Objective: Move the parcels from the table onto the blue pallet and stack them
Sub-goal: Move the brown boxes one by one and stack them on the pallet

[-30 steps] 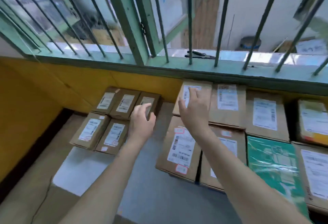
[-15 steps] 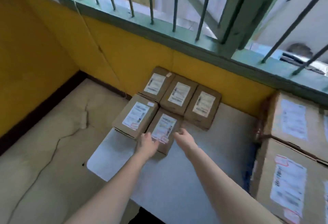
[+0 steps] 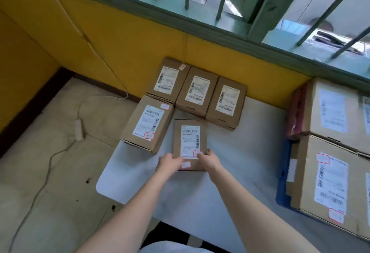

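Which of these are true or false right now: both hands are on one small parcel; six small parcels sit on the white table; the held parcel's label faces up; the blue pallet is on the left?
1. Both hands hold one small parcel. True: the left hand and right hand grip the near parcel at its near end.
2. Six small parcels on the white table. False: five.
3. Its label faces up. True.
4. The blue pallet is left. False: right, under the large boxes.

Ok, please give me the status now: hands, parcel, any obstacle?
Left hand and right hand gripping near end of small parcel on white table. Not on blue pallet yet. Path looks clear.
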Demonstrator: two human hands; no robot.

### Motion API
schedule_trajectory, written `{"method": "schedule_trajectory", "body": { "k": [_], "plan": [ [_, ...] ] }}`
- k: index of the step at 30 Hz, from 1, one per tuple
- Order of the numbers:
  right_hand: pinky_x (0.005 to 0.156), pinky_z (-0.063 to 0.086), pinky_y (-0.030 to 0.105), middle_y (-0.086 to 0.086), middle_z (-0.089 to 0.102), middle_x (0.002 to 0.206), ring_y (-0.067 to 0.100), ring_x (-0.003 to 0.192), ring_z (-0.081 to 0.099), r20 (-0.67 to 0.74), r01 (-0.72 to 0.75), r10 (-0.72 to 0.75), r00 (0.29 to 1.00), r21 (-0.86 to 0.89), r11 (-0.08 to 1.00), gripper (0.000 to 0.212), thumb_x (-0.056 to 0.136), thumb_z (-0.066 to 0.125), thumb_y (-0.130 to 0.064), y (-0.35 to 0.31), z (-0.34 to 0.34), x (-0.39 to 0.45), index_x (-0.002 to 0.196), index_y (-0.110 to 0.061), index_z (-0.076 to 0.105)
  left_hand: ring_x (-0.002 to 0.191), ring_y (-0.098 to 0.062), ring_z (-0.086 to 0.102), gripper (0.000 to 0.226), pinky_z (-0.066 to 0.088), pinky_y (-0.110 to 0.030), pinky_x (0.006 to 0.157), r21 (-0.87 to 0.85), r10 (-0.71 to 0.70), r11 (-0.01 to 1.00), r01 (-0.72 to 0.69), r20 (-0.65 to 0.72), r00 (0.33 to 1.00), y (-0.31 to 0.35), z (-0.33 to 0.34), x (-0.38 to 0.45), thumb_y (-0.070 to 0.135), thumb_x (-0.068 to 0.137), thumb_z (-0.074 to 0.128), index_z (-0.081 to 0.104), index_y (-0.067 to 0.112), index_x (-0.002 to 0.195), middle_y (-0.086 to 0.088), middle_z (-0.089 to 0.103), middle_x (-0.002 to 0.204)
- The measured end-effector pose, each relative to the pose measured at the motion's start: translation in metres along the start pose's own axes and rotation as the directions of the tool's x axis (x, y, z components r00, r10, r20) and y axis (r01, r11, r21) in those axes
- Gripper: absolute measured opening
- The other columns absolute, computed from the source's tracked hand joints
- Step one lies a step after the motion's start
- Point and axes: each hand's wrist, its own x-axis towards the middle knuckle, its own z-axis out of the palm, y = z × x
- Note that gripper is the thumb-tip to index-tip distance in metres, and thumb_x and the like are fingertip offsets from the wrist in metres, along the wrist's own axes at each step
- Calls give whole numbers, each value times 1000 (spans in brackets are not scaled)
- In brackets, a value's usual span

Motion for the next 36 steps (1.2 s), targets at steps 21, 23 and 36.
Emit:
{"method": "schedule_trajectory", "body": {
  "k": [21, 23, 36],
  "plan": [
    [86, 57, 29, -19, 67, 116, 4, 102, 67, -493, 684, -485, 722, 410, 603, 43, 97, 52, -25, 81, -363, -173, 134, -49, 50, 79, 8, 62, 13, 45, -9, 68, -512, 582, 461, -725, -443, 682, 234, 211, -246, 28, 88, 58, 55, 26, 100, 10, 65, 94],
    [78, 59, 28, -8, 68, 116, 8, 97, 70, -513, 673, -449, 732, 435, 599, 44, 95, 54, -27, 119, -419, -171, 137, -41, 52, 87, 1, 65, 12, 50, -22, 78, -509, 620, 466, -724, -395, 677, 252, 262, -271, 28, 89, 59, 56, 28, 101, 5, 68, 98],
    [62, 56, 22, -9, 67, 108, 7, 85, 72, -541, 536, -226, 810, 527, 660, 26, 98, 53, -15, 267, -612, -156, 105, -40, 58, 102, -17, 65, 31, 56, -31, 83, -227, 723, 687, -691, 109, 683, 326, 446, -333, 14, 92, 63, 54, 17, 121, -5, 64, 118]
  ]
}}
